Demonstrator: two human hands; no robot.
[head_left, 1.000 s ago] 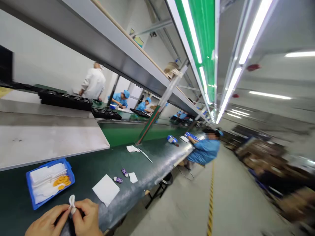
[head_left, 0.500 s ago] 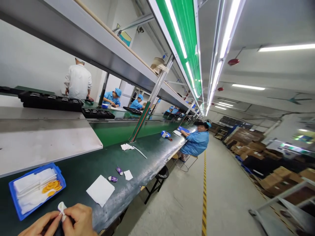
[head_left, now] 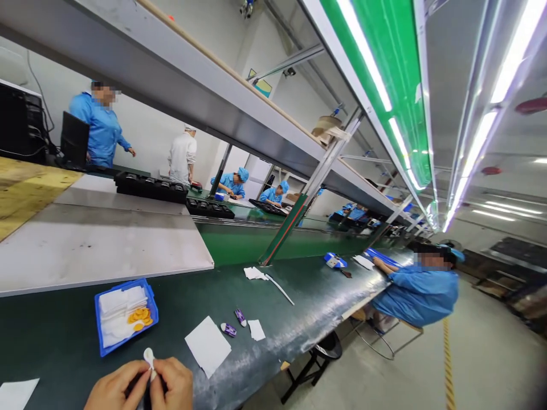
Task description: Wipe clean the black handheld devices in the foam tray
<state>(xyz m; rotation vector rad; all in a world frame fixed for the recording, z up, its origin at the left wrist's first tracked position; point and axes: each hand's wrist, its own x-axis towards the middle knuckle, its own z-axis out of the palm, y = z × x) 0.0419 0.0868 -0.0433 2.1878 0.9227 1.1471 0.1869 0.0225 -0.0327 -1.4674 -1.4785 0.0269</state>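
At the bottom of the view, my left hand [head_left: 117, 386] and my right hand [head_left: 173, 382] meet fingertip to fingertip. Between them they pinch a small white piece with a rounded, cupped top [head_left: 149, 356]; its exact kind I cannot make out. Something dark shows under my fingers, mostly hidden. Just beyond my hands stands a blue tray [head_left: 102, 341] holding folded white cloths [head_left: 123, 302] and several orange-yellow discs [head_left: 140, 315]. Right of my hands lies a white square sheet [head_left: 208, 346], with two purple-and-white erasers [head_left: 228, 329] beside it.
A small white paper [head_left: 256, 329] and a crumpled one [head_left: 255, 273] with a white strip [head_left: 280, 289] lie farther along the green bench [head_left: 171, 285]. A grey-white board [head_left: 128, 245] borders the left. A co-worker in blue [head_left: 421, 290] sits at the right; a black stool [head_left: 327, 347] stands below the bench.
The view has swung left, so the bench and my hands appear farther right. Another person in blue and a white sheet at lower left have come into view. My fingers still pinch the white piece.
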